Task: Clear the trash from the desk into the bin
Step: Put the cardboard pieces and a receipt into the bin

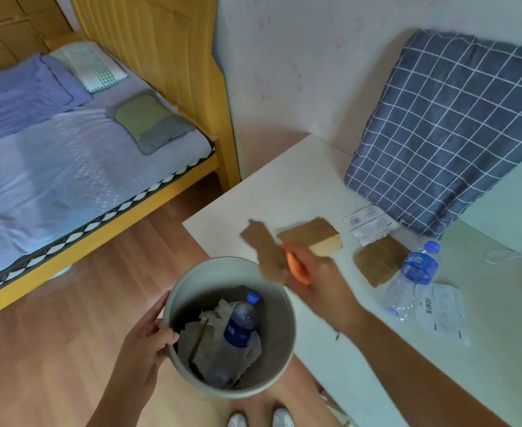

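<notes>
My left hand (144, 343) grips the rim of a grey round bin (279, 340), held beside the white desk (284, 186) at its left edge. Inside the bin lie a plastic bottle with a blue label (241, 328) and crumpled paper (219, 312). My right hand (318, 278) is shut on a torn piece of brown cardboard (265, 248) and an orange object (298, 268), just above the bin's far rim. On the desk lie more cardboard pieces (312, 234) (380, 260), a crushed clear bottle with blue cap (413, 275), and white plastic wrappers (369, 224) (441, 312).
A grey checked cushion (450, 127) leans against the wall at the back of the desk. A white cable (506, 257) lies at the desk's right. A bed with blue bedding (68, 167) stands to the left across the wooden floor. My shoes (259, 419) show below the bin.
</notes>
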